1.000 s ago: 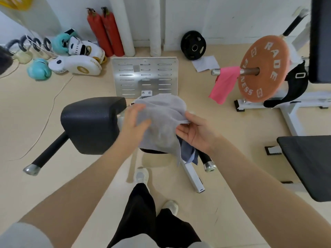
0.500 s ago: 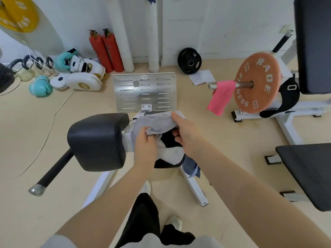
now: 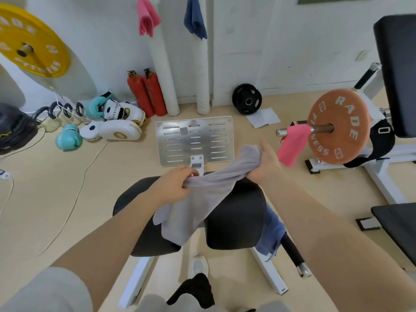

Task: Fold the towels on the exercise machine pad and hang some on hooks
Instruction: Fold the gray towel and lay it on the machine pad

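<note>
Five towels show: one grey (image 3: 198,199) at centre, two pink (image 3: 147,18) at eleven and (image 3: 292,146) at three, two blue (image 3: 195,19) at twelve and (image 3: 271,230) at five. Two red extinguishers (image 3: 146,95) stand at eleven. Three weight plates: yellow (image 3: 31,41), black (image 3: 247,102), orange (image 3: 337,127). Two black pads (image 3: 236,212).

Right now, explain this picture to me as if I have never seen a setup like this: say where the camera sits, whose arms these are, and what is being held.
There is one view, from a camera worn on a person's head, looking forward and down, so the two bare arms are the wearer's own. The left hand and right hand each have a grip on one grey towel, stretched between them above the black machine pad. A blue towel hangs off the pad's right side. On the wall behind, a pink towel and a dark blue towel hang up high. Another pink towel drapes over the bar beside the orange weight plate.
</note>
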### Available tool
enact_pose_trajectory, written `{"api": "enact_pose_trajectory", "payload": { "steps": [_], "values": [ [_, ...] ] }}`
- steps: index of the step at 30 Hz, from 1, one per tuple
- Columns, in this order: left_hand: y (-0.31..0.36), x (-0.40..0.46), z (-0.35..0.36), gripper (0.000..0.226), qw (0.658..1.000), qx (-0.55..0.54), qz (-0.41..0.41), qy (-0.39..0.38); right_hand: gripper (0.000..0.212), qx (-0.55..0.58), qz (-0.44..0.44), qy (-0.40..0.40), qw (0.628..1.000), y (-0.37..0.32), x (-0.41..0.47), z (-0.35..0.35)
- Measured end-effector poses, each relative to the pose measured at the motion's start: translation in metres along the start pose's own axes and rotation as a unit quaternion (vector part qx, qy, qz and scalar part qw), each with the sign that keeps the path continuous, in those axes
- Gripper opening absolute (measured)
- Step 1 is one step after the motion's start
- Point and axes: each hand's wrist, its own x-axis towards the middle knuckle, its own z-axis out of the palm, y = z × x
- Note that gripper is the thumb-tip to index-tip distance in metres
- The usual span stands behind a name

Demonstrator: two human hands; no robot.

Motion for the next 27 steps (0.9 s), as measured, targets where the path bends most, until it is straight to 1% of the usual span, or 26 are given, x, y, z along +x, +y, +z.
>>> {"api": "enact_pose_trajectory", "payload": {
  "steps": [1, 3, 5, 7, 9, 11, 13, 14, 16, 17, 18, 20, 22, 24, 25, 26, 27],
  "values": [
    [-0.009, 0.005, -0.005, 0.044, 1.000, -0.010, -0.019, 0.018, 0.032, -0.036, 0.005, -0.033, 0.999, -0.003, 0.002, 0.008],
    [-0.031, 0.012, -0.012, 0.035, 0.996, -0.036, -0.074, 0.043, 0.023, -0.121, -0.018, -0.048, 0.991, -0.008, 0.009, 0.019],
    [-0.059, 0.016, -0.012, 0.025, 0.986, -0.061, -0.144, 0.060, 0.019, -0.210, -0.066, -0.042, 0.975, -0.010, 0.014, 0.033],
    [-0.081, 0.017, -0.011, 0.024, 0.971, -0.081, -0.209, 0.080, 0.012, -0.289, -0.111, -0.037, 0.950, -0.005, 0.016, 0.049],
    [-0.091, 0.023, -0.012, 0.026, 0.959, -0.128, -0.224, 0.118, 0.027, -0.364, -0.143, -0.051, 0.919, 0.001, 0.015, 0.065],
    [-0.083, 0.029, -0.023, 0.024, 0.950, -0.186, -0.194, 0.159, 0.034, -0.427, -0.153, -0.063, 0.889, 0.004, 0.016, 0.076],
    [-0.065, 0.036, -0.038, 0.022, 0.944, -0.261, -0.131, 0.151, 0.033, -0.466, -0.157, -0.051, 0.870, 0.006, 0.021, 0.081],
    [-0.055, 0.038, -0.045, 0.021, 0.947, -0.282, -0.084, 0.129, 0.030, -0.459, -0.158, -0.051, 0.873, 0.008, 0.023, 0.082],
    [-0.035, 0.041, -0.056, 0.023, 0.964, -0.255, 0.003, 0.076, 0.026, -0.401, -0.155, -0.070, 0.900, 0.013, 0.028, 0.082],
    [-0.028, 0.044, -0.059, 0.025, 0.969, -0.238, 0.033, 0.062, 0.025, -0.372, -0.149, -0.089, 0.912, 0.015, 0.030, 0.082],
    [-0.023, 0.046, -0.060, 0.026, 0.969, -0.233, 0.060, 0.056, 0.023, -0.354, -0.144, -0.106, 0.918, 0.016, 0.029, 0.083],
    [-0.016, 0.048, -0.062, 0.025, 0.965, -0.228, 0.110, 0.068, 0.015, -0.342, -0.131, -0.126, 0.922, 0.015, 0.028, 0.085],
    [-0.011, 0.048, -0.065, 0.021, 0.959, -0.218, 0.161, 0.080, 0.019, -0.343, -0.122, -0.130, 0.922, 0.011, 0.027, 0.085],
    [-0.005, 0.042, -0.066, 0.014, 0.951, -0.227, 0.196, 0.076, 0.026, -0.327, -0.117, -0.116, 0.931, 0.006, 0.025, 0.086],
    [-0.003, 0.039, -0.067, 0.010, 0.947, -0.231, 0.209, 0.072, 0.030, -0.325, -0.125, -0.092, 0.933, 0.002, 0.024, 0.087],
    [-0.001, 0.037, -0.066, 0.016, 0.945, -0.230, 0.221, 0.071, 0.032, -0.340, -0.150, -0.055, 0.927, -0.001, 0.023, 0.089],
    [0.000, 0.036, -0.065, 0.020, 0.944, -0.226, 0.233, 0.065, 0.032, -0.374, -0.194, -0.014, 0.907, -0.005, 0.023, 0.090]
  ]
}}
